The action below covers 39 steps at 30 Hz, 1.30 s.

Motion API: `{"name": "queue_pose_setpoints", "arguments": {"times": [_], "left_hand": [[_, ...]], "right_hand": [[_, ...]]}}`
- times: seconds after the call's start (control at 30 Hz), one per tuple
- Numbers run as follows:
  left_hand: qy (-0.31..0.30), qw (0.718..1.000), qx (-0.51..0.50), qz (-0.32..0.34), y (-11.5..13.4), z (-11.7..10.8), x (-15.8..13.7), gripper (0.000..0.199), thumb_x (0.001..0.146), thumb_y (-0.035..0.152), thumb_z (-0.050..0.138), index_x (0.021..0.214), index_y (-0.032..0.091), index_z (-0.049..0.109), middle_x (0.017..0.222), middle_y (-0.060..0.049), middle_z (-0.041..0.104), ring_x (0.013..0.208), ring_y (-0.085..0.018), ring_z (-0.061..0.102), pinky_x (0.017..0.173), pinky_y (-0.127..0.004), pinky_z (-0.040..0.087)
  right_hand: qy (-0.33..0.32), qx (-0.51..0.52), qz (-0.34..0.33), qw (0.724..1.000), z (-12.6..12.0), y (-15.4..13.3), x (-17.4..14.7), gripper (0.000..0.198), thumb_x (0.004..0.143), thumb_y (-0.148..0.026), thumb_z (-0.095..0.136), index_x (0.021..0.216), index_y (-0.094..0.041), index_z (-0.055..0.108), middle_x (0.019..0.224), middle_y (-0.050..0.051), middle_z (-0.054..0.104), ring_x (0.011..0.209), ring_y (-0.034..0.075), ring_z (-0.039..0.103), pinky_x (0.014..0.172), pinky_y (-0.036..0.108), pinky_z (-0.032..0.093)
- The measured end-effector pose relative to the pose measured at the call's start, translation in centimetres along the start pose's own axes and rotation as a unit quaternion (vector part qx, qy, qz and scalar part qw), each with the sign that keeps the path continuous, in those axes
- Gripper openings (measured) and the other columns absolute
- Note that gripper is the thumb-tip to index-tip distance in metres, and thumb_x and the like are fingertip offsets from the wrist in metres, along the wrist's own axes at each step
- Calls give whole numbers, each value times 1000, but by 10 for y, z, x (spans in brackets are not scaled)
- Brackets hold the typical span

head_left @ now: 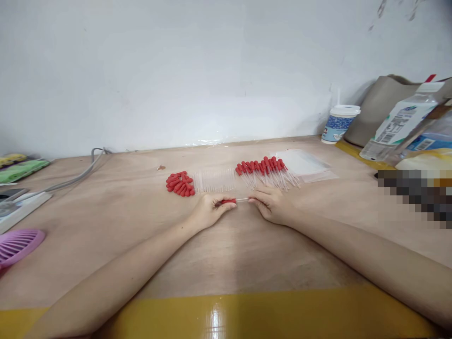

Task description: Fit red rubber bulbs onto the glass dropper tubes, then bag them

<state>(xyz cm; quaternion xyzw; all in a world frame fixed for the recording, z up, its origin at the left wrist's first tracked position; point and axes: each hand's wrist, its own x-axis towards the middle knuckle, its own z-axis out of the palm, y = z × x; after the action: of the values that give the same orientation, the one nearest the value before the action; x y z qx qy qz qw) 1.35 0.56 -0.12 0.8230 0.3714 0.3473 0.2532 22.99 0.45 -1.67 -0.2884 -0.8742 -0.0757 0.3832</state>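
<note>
Between thumb and fingers, my left hand (208, 210) pinches a red rubber bulb (229, 201). A clear dropper tube (242, 200) runs from the bulb's open end to the right, where the closed fingers of my right hand (270, 203) grip it. Just beyond my left hand lies a pile of loose red bulbs (180, 183). To its right is a row of bare clear tubes (214, 181). Past my right hand, several droppers with red bulbs on their tubes (263, 167) lie side by side.
Clear plastic bags (303, 165) lie at the back right. A paper cup (341, 123), a plastic bottle (402, 122) and a grey bin (370, 108) stand farther right. At left are a pink fan (21, 245), a power strip (26, 212) and a grey cable (76, 179).
</note>
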Motion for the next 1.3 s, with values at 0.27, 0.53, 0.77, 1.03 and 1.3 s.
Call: {"name": "queue_pose_setpoints", "arguments": {"times": [0.27,0.53,0.77,1.03,1.3], "left_hand": [[-5,1000,-8,7,1,1,-1,20,75,29,62,86,14,68,81,-5,70,70,-15,64,63,-24,52],[-7,1000,7,9,0,1,0,21,77,31,60,88,14,67,81,-5,70,69,-15,64,64,-26,52],[38,999,20,-16,1,0,1,38,74,30,63,108,14,57,91,-7,67,74,-14,63,69,-28,53],[-31,989,136,41,3,-2,0,17,81,27,52,81,16,65,62,0,57,54,-9,50,54,-21,42],[-53,986,145,60,0,-2,-2,20,83,29,49,84,17,65,56,2,51,53,-10,47,53,-21,38]], "right_hand": [[-46,-1,16,999,1,-8,4,25,89,-21,37,80,-15,60,69,6,59,65,15,49,62,27,37],[-85,-2,56,995,6,-10,7,28,89,-24,37,79,-14,61,71,6,61,66,14,50,65,26,37],[-150,-94,100,979,-13,-11,14,24,88,-25,41,79,-16,61,75,6,62,74,17,52,68,28,33],[-130,-186,419,879,-38,31,44,33,87,-29,31,86,-14,61,84,12,65,78,23,59,62,29,36],[-171,-196,508,821,-16,50,53,36,81,-32,37,91,-14,65,92,17,64,87,30,60,69,37,43]]}}
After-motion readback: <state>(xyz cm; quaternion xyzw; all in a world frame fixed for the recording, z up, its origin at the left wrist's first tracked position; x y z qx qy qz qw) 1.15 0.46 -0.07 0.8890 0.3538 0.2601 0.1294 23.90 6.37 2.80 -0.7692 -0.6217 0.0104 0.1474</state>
